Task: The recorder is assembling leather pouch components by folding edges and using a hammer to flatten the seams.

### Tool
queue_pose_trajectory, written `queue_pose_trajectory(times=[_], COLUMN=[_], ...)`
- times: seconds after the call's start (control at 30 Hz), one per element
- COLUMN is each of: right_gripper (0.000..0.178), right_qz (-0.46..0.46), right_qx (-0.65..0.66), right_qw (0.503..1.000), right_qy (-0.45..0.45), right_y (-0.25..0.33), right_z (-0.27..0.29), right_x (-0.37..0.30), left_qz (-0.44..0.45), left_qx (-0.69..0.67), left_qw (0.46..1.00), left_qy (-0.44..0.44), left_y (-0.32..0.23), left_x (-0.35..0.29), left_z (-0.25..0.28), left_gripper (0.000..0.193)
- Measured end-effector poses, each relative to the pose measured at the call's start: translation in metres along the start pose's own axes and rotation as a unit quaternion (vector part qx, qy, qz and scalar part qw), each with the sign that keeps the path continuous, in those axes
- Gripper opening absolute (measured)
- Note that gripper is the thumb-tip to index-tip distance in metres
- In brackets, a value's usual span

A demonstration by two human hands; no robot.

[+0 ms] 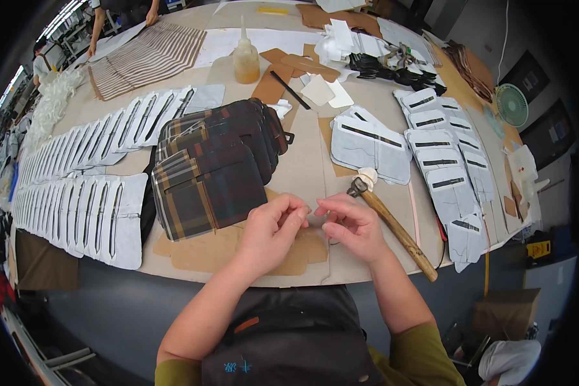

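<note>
My left hand (271, 233) is closed in a pinch above a brown card template (206, 254). Whatever lies between its thumb and fingertips is hidden or too small to name. Facing it, my right hand (356, 229) has loosely curled fingers, with a gap between index finger and thumb and nothing visible in them. Just left of my hands lies a stack of dark plaid fabric pieces (219, 170). A hammer (399, 235) with a wooden handle rests right of my right hand, its metal head beside a small white object (367, 175).
Rows of pale pieces with dark slits (77, 215) cover the left side; similar pieces (441, 164) overlap at right. A pale stack (371, 147) lies beyond the hammer. Farther back stand a glue bottle (246, 61), brown templates (302, 67) and striped fabric (148, 58) near another person's hands.
</note>
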State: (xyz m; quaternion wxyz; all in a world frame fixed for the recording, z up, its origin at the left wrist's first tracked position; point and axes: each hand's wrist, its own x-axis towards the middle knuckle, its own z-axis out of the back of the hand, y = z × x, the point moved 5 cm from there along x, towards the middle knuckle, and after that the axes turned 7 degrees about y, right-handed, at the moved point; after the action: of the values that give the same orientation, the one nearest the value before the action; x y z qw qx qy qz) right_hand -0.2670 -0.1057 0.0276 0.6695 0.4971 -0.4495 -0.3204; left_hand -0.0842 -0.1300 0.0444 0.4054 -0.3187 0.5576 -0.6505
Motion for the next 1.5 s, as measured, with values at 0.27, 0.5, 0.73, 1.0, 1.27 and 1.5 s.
queue_pose_trajectory(times=[0.27, 0.5, 0.73, 1.0, 1.27, 1.5], right_gripper=[0.042, 0.044, 0.045, 0.047, 0.038, 0.036], right_qz=[0.002, 0.020, 0.041, 0.026, 0.016, 0.001], right_qx=[-0.005, -0.073, -0.144, -0.156, -0.003, 0.051], right_qw=[1.000, 0.997, 0.989, 0.987, 1.000, 0.999], right_qy=[0.006, 0.005, -0.011, 0.013, 0.008, 0.007], right_y=[0.002, 0.005, 0.010, 0.009, 0.005, 0.003], right_z=[-0.003, -0.004, -0.006, -0.010, 0.001, 0.001], right_x=[0.001, 0.003, 0.005, 0.003, 0.000, -0.002], left_qz=[0.002, 0.012, -0.001, -0.033, -0.047, -0.025], left_qx=[-0.144, -0.116, -0.065, 0.111, 0.088, -0.104], left_qw=[0.989, 0.993, 0.998, 0.991, 0.993, 0.994], left_qy=[0.036, 0.012, 0.000, -0.072, -0.064, 0.020], left_y=[-0.001, -0.002, -0.006, -0.016, -0.012, -0.015], left_x=[-0.001, -0.006, -0.006, -0.003, -0.004, -0.009], left_z=[-0.005, -0.003, 0.000, -0.004, 0.002, -0.005], left_gripper=[0.017, 0.017, 0.015, 0.008, 0.007, 0.014])
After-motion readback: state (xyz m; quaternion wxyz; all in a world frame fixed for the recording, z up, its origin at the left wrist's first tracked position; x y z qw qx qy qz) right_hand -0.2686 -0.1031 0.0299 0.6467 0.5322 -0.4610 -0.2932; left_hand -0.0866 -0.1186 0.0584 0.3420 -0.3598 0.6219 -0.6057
